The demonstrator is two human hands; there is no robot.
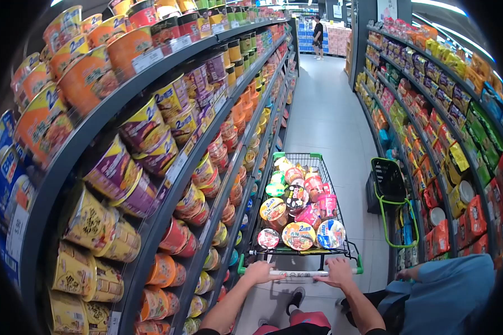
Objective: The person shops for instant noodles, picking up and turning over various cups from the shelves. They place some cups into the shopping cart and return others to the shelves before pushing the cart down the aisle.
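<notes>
Head view catches both hands on the cart handle (299, 273): left hand (259, 272) curled tight around its left end, right hand (339, 272) wrapped over its right end. Just beyond, the shopping cart (317, 162) sits mid-aisle, its basket piled with instant noodle bowls (298, 235). A blue-sleeved person (441, 296) crouches right, near a black basket (388, 177). Noodle shelves (167, 184) run along the left, and far off another shopper (317, 34) stands.

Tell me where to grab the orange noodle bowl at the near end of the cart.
Take the orange noodle bowl by its round rim, coming from above: it lies lid-up on top of the pile, neighbours pressed against its sides. Both hands, left hand and right hand, rest on the cart handle.
</notes>
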